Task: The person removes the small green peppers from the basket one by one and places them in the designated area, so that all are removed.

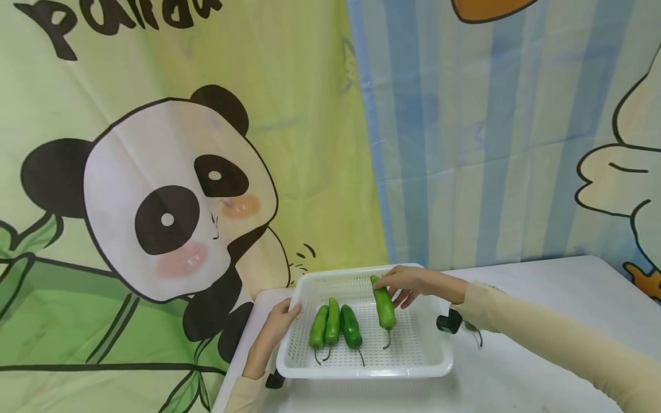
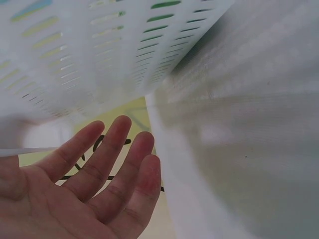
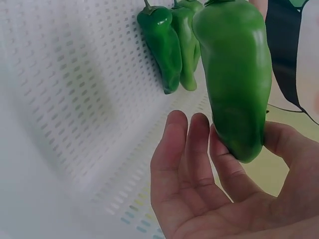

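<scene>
My right hand (image 1: 405,281) pinches a green pepper (image 1: 384,308) by its tip, between thumb and fingers, over the right part of a white plastic basket (image 1: 364,373). The pepper's stem points down toward me in the head view. In the right wrist view the held pepper (image 3: 234,74) looks large and glossy, with the other fingers curved beside it. My left hand (image 1: 279,324) holds the basket's left rim, thumb over the edge and fingers outside the slotted wall (image 2: 109,50). Inside the basket lie a dark green pepper (image 1: 350,327) and two lighter ones (image 1: 325,326), side by side on the left.
The basket stands on a white table (image 1: 537,298) close to its left edge. Behind hangs a printed curtain (image 1: 320,143) with a panda and blue stripes. A green thing (image 1: 471,326) with a stem lies right of the basket, mostly hidden by the right forearm.
</scene>
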`<state>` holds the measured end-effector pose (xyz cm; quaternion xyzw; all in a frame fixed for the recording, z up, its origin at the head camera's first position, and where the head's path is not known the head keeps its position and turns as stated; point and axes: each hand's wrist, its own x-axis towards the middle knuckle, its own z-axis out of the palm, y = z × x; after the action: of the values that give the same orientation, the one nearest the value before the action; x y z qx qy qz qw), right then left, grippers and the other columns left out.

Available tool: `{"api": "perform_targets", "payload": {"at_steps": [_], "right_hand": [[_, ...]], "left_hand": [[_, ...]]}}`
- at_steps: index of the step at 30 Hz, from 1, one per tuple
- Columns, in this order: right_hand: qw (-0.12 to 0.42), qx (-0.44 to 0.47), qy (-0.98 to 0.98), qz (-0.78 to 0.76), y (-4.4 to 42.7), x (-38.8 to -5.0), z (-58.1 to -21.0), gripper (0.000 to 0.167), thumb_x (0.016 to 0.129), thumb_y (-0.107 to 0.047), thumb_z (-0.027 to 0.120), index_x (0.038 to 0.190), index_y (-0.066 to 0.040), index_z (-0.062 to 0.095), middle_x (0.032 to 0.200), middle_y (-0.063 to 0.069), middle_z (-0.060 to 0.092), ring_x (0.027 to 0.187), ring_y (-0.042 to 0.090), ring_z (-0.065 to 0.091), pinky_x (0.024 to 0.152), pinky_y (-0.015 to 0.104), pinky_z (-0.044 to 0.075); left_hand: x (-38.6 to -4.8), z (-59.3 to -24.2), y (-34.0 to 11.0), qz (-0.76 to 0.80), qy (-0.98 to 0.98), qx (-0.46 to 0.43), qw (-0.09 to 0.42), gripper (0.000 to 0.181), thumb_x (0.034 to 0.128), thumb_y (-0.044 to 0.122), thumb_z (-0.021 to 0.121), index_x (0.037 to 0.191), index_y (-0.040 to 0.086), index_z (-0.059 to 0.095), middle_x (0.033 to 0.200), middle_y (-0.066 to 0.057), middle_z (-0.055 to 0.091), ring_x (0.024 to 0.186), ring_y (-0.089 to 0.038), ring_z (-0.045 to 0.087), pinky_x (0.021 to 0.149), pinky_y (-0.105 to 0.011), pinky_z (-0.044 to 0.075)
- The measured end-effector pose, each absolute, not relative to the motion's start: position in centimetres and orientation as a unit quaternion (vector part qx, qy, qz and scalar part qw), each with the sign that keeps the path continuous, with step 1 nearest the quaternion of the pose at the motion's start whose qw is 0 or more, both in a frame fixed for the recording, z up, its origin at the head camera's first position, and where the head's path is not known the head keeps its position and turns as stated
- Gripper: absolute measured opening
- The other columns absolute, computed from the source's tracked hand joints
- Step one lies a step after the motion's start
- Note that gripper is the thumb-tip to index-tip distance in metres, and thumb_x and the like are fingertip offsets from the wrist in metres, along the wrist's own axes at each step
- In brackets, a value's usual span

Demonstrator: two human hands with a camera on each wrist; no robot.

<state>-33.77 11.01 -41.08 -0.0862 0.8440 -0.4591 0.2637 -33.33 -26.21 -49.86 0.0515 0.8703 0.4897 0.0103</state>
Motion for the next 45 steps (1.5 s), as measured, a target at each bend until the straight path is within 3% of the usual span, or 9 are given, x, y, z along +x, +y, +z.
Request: {"api": "perform_targets", "payload": {"at_steps": [21,32,45], "right_hand": [[0.261,-0.075,0.837,-0.475,16.5,-31.7,-38.9,0.055,0.097,-0.043,0.062,0.131,0.0,0.056,0.112,0.017,0.061,0.087,0.023,0.071,0.081,0.043,0.062],[0.255,-0.088,0.835,-0.48,19.4,-31.3,-38.9,0.039,0.1,-0.042,0.059,0.111,-0.005,0.067,0.099,0.01,0.06,0.079,0.021,0.067,0.076,0.038,0.062],[0.262,-0.099,0.82,-0.5,23.0,-30.6,-39.3,0.041,0.102,-0.038,0.056,0.121,-0.002,0.064,0.101,0.01,0.068,0.084,0.023,0.073,0.081,0.042,0.062]], "left_hand": [[-33.0,-50.1,-25.5,0.5,0.864,0.054,0.025,0.045,0.103,0.034,0.057,0.134,0.002,0.058,0.111,-0.024,0.071,0.078,-0.027,0.075,0.061,-0.038,0.063],[-33.3,-49.8,-26.1,0.491,0.87,0.038,0.011,0.042,0.1016,0.032,0.059,0.13,0.001,0.061,0.106,-0.02,0.072,0.076,-0.024,0.074,0.062,-0.037,0.063],[-33.2,-49.6,-26.0,0.494,0.868,0.043,0.012,0.041,0.1029,0.03,0.057,0.13,-0.001,0.06,0.105,-0.022,0.072,0.075,-0.026,0.074,0.061,-0.037,0.063]]}}
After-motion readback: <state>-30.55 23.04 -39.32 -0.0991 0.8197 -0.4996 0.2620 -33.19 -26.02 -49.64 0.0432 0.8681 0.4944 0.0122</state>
